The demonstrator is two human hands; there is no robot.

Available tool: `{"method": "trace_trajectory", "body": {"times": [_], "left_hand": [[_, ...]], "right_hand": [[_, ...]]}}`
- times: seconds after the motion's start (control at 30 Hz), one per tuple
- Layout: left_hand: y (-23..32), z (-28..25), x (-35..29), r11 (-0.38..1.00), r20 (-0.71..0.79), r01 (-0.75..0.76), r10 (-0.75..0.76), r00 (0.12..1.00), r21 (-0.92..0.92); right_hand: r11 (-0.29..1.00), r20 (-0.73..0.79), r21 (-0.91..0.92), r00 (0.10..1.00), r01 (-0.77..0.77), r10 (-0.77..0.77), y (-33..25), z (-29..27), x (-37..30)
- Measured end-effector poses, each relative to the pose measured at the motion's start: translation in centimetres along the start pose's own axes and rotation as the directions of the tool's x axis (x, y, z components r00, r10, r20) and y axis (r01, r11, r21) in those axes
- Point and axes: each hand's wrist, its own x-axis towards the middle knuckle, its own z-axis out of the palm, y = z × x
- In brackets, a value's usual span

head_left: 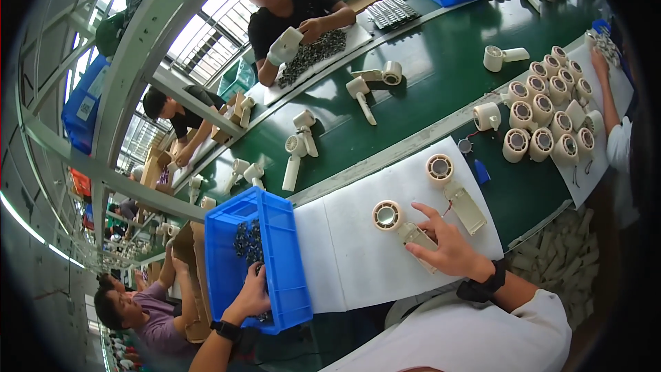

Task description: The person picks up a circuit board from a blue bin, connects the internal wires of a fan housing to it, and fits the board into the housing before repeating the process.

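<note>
Right hand (451,249) on handle (411,233), left (255,295) in bin (288,262) — bare sheet (322,255) between.

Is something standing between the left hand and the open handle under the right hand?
Yes: the right wall of the blue bin separates the left hand from the handle, partly covered by the right hand. After it, only white sheet lies between.

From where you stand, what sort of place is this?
Probably a factory assembly line: a long green worktop, many matching cream fan-like devices, and a blue bin of small dark parts suggest it.
</note>
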Motion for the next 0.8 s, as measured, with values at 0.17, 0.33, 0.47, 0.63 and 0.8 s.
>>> {"method": "trace_trajectory", "body": {"times": [0.17,0.33,0.47,0.63,0.8], "left_hand": [[-0.8,0.2,0.2,0.999,0.003,-0.011,0.01,1.0,0.052],[-0.7,0.6,0.2,1.0,-0.044,0.016,-0.015,0.999,0.012],[-1.3,0.7,0.9,0.986,-0.226,0.136,-0.154,0.962,-0.094],[-1.3,1.0,0.4,0.988,-0.239,0.141,-0.153,0.959,-0.064],[-1.8,1.1,1.0,0.994,-0.215,0.111,-0.111,0.97,-0.012]], "right_hand": [[1.0,0.031,0.011,1.0,0.001,-0.001,0.4,0.4,0.4],[0.999,0.047,-0.013,0.998,-0.036,0.036,-0.1,0.3,0.5],[1.0,0.021,0.012,1.0,0.01,-0.01,0.4,0.4,0.7],[1.0,0.046,0.013,0.999,-0.025,0.024,0.2,0.1,0.4],[1.0,0.042,0.005,0.999,-0.016,0.015,0.1,0.0,0.5]]}}
